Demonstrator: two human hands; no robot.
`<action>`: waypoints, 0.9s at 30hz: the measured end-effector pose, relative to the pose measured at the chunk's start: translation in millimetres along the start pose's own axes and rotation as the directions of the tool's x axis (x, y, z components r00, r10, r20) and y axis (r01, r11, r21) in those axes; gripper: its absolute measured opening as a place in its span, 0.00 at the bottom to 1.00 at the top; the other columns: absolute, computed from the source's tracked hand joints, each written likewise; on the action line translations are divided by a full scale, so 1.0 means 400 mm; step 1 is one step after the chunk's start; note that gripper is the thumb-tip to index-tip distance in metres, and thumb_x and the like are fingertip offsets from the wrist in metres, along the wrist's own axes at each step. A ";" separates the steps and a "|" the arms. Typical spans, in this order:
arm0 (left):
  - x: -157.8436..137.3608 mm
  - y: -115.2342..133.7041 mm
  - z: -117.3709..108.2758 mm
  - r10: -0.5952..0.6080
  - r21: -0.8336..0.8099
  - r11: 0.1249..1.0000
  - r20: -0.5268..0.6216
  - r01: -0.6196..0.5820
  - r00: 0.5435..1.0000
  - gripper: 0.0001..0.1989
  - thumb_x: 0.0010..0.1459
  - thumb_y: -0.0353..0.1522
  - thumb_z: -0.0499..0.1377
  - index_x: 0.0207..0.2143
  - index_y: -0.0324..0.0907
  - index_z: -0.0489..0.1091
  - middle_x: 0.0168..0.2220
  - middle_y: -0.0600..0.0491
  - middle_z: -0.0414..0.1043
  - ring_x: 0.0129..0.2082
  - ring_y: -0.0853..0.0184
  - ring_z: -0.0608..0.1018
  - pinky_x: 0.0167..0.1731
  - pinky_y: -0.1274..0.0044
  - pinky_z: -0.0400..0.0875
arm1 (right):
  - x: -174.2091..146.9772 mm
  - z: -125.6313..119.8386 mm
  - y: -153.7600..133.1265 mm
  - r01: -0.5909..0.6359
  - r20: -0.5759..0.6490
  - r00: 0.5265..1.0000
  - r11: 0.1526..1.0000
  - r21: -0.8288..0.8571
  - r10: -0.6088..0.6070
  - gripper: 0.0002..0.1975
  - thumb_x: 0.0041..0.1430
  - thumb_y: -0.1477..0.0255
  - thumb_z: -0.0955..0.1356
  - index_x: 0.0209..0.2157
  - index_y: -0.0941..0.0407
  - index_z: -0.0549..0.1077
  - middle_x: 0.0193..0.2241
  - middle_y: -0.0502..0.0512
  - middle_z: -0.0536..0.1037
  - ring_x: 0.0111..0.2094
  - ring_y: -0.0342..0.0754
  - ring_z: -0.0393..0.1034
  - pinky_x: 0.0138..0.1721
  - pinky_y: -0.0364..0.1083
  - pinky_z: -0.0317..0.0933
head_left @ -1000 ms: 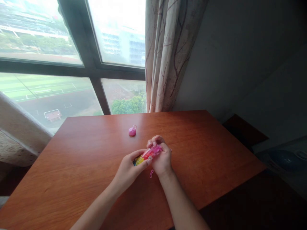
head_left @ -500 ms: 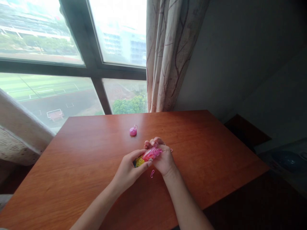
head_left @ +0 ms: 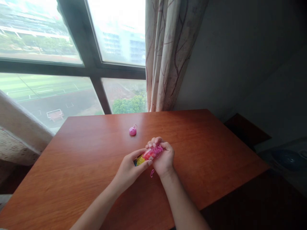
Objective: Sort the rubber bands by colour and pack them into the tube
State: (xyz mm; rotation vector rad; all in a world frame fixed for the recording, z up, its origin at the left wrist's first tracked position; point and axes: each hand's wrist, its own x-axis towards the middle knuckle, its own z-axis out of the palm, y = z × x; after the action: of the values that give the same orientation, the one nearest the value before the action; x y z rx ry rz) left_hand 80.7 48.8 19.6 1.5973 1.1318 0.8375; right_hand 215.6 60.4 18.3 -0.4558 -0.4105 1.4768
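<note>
My left hand (head_left: 130, 167) is closed around a clear tube-shaped container (head_left: 144, 157), which lies tilted with its pink end toward the right. Yellow, red and pink small pieces show through its wall, with a dark blue part at the near end. My right hand (head_left: 165, 158) cups that pink end, its fingers curled and its thumb bent against pink loop-like pieces (head_left: 158, 149). Part of the container's mouth is hidden by the fingers. Below the hands, a single pink loop (head_left: 152, 173) lies on the table. A pink cap-like piece with a thin ring (head_left: 132, 131) sits farther back.
The brown wooden table (head_left: 96, 147) reaches to the window (head_left: 94, 72). A patterned curtain (head_left: 163, 57) hangs behind its far edge, and another (head_left: 19, 134) is at the left. A dark wall stands on the right.
The fingers and thumb of my right hand have curled in more around the pink end. A small pink loop seen beside that hand earlier no longer shows. My left hand has barely moved.
</note>
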 end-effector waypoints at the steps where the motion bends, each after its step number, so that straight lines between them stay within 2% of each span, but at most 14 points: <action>1: 0.000 0.000 0.000 0.001 -0.004 1.000 -0.003 -0.001 1.000 0.23 0.53 0.40 0.64 0.48 0.36 0.76 0.43 0.48 0.81 0.43 0.55 0.80 0.45 0.70 0.74 | -0.001 0.001 0.000 0.005 0.006 1.000 1.000 -0.001 -0.005 0.04 0.45 0.69 0.64 0.21 0.54 0.68 0.21 0.49 0.64 0.27 0.45 0.62 0.35 0.47 0.61; 4: 0.001 0.002 0.000 0.007 -0.015 1.000 -0.002 -0.007 1.000 0.23 0.52 0.40 0.64 0.48 0.37 0.76 0.43 0.48 0.81 0.43 0.55 0.80 0.45 0.70 0.74 | -0.002 0.005 0.000 0.014 0.005 1.000 1.000 0.007 -0.014 0.06 0.48 0.68 0.64 0.22 0.54 0.69 0.22 0.48 0.64 0.27 0.45 0.62 0.35 0.46 0.61; 8: 0.001 0.001 -0.001 0.012 -0.017 1.000 0.007 -0.011 1.000 0.23 0.53 0.40 0.64 0.49 0.37 0.76 0.44 0.47 0.80 0.43 0.55 0.80 0.45 0.70 0.74 | 0.000 0.007 0.003 -0.014 -0.056 0.998 0.999 0.041 0.016 0.07 0.53 0.66 0.64 0.29 0.53 0.72 0.21 0.46 0.63 0.25 0.44 0.61 0.34 0.45 0.61; 11: 0.002 -0.003 -0.001 0.015 -0.014 1.000 0.001 -0.015 1.000 0.23 0.53 0.40 0.65 0.48 0.36 0.75 0.45 0.47 0.80 0.44 0.55 0.80 0.45 0.70 0.74 | 0.003 0.003 0.007 -0.009 -0.061 0.998 0.997 0.070 0.013 0.05 0.52 0.70 0.65 0.31 0.52 0.72 0.20 0.45 0.64 0.25 0.43 0.60 0.34 0.44 0.61; 15: 0.001 -0.005 -0.004 0.027 -0.024 0.999 0.011 -0.026 1.000 0.22 0.53 0.39 0.64 0.49 0.37 0.75 0.46 0.47 0.80 0.44 0.55 0.80 0.45 0.71 0.74 | 0.002 -0.004 0.010 0.002 -0.008 1.000 0.994 0.107 -0.001 0.08 0.47 0.76 0.66 0.30 0.51 0.72 0.20 0.44 0.65 0.25 0.42 0.61 0.35 0.43 0.62; 19: -0.002 -0.003 -0.009 0.029 -0.025 0.999 0.014 -0.029 0.999 0.22 0.54 0.39 0.64 0.48 0.37 0.75 0.45 0.48 0.80 0.44 0.56 0.79 0.44 0.72 0.73 | -0.001 -0.005 0.006 -0.004 0.022 1.000 0.996 0.084 0.002 0.11 0.45 0.78 0.66 0.31 0.51 0.75 0.21 0.44 0.65 0.27 0.43 0.63 0.38 0.44 0.63; 23: -0.002 -0.007 -0.011 0.060 -0.008 0.998 0.010 -0.060 0.998 0.21 0.53 0.39 0.65 0.47 0.36 0.75 0.43 0.48 0.80 0.43 0.57 0.79 0.44 0.72 0.73 | 0.004 -0.007 0.002 -0.059 0.034 0.998 0.997 0.040 0.058 0.09 0.44 0.78 0.69 0.28 0.51 0.76 0.21 0.45 0.67 0.30 0.44 0.66 0.40 0.46 0.63; 27: -0.002 -0.012 -0.009 0.086 0.013 0.996 0.017 -0.086 0.996 0.21 0.53 0.40 0.65 0.46 0.36 0.75 0.43 0.46 0.79 0.43 0.57 0.79 0.45 0.71 0.73 | 0.011 -0.011 0.004 -0.113 0.040 0.993 0.994 -0.007 0.113 0.06 0.41 0.80 0.70 0.21 0.53 0.74 0.20 0.46 0.68 0.31 0.45 0.68 0.40 0.46 0.62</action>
State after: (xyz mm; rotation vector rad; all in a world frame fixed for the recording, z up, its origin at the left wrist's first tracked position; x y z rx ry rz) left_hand 75.8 49.5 16.0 1.6714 1.0658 0.8730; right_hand 216.5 64.7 13.7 -0.4597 -0.4262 1.5969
